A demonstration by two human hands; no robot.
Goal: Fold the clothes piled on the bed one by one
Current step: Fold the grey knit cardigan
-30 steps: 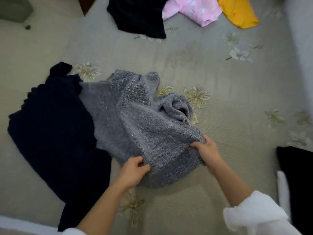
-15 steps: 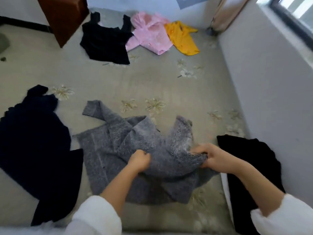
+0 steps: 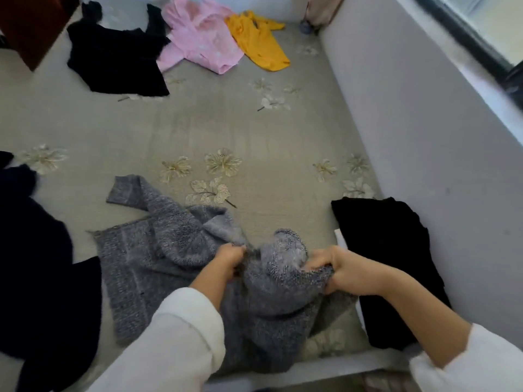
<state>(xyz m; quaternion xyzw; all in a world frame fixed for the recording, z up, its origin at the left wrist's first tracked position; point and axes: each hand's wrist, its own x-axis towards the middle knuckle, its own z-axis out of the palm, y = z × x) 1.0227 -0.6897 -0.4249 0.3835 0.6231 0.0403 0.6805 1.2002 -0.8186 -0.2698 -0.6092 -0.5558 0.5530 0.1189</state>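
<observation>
**Left hand** [image 3: 230, 257]: grip closed, fingers curled into a bunch of grey knit near the middle of the grey sweater [image 3: 158, 250].

**Right hand** [image 3: 348, 274]: grip closed, pinching a gathered fold at the sweater's right end.

**Grey sweater:** crumpled on the bed [image 3: 198, 128] at its near edge, unfolded. The bulk spreads leftward from both grips, and one sleeve runs up and away to the left. The long axis reads roughly left to right. The left hand is nearer the loose bulk, so spreading it flat likely falls to that side.

**Black garment** [image 3: 390, 264]: just right of the sweater.

**Dark navy garment** [image 3: 36, 278]: just left of the sweater.

**Black top** [image 3: 116, 55], **pink garment** [image 3: 198, 43], **yellow garment** [image 3: 260, 43]: well beyond the sweater, unfolded.
</observation>
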